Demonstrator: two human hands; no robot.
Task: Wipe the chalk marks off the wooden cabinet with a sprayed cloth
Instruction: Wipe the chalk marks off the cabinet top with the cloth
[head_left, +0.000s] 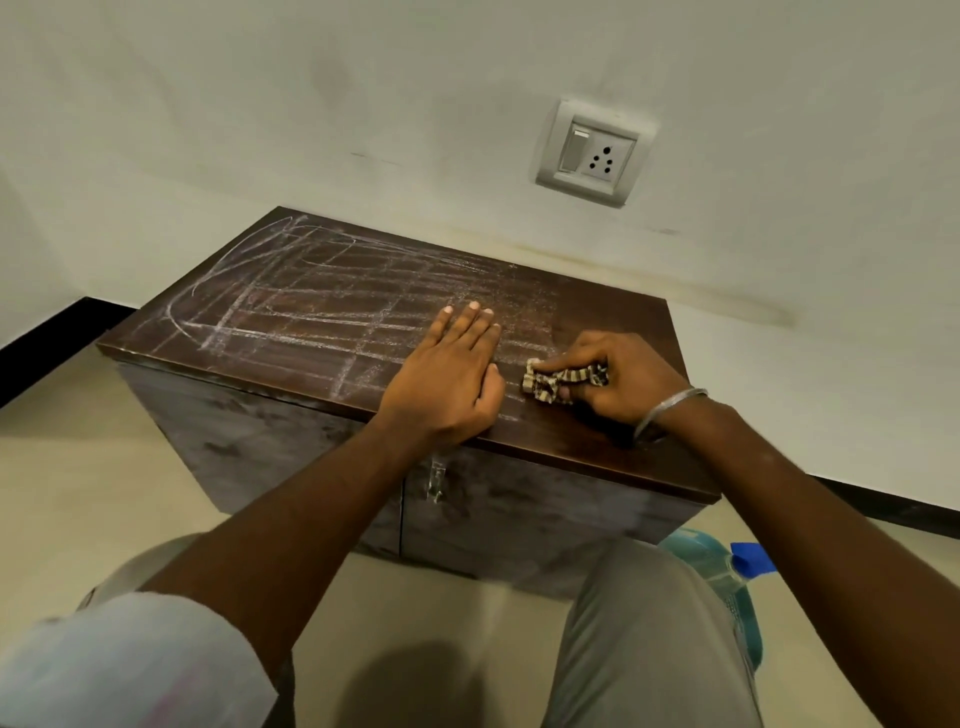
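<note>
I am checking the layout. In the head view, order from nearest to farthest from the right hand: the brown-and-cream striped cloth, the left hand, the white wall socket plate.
From the right hand:
1. Brown-and-cream striped cloth: gripped in its fingers.
2. Left hand: flat on the dark wooden cabinet, just beside it.
3. White wall socket plate: on the wall behind the cabinet.

On the cabinet (623, 322), the left hand (452, 374) lies left of the cloth (550, 382); socket (595, 153) behind

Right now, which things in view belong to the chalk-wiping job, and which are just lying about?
Job: cloth, gripped by right hand; chalk marks; wooden cabinet, left hand flat on it; bluish bottle on floor, probably the spray.
Idle: wall socket; door latch.
</note>
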